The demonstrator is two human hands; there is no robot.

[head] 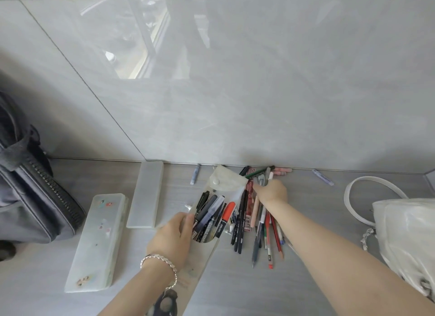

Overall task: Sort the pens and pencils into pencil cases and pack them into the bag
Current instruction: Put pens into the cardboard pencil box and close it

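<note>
Grey tabletop (282, 292): left grip (173, 237) pinches marker-filled clear pouch (207, 212); right grip (270, 191) pinches pens (263, 180).

Grey wood-grain tabletop (259, 290) stretching across the foreground, glossy pale tiled wall (259, 92) rising behind it and catching window reflections, silver chain bracelet (162, 259) circling a wrist, a dark charm hanging below it.

Head camera looks steeply down, close over the desk (259, 287).
</note>
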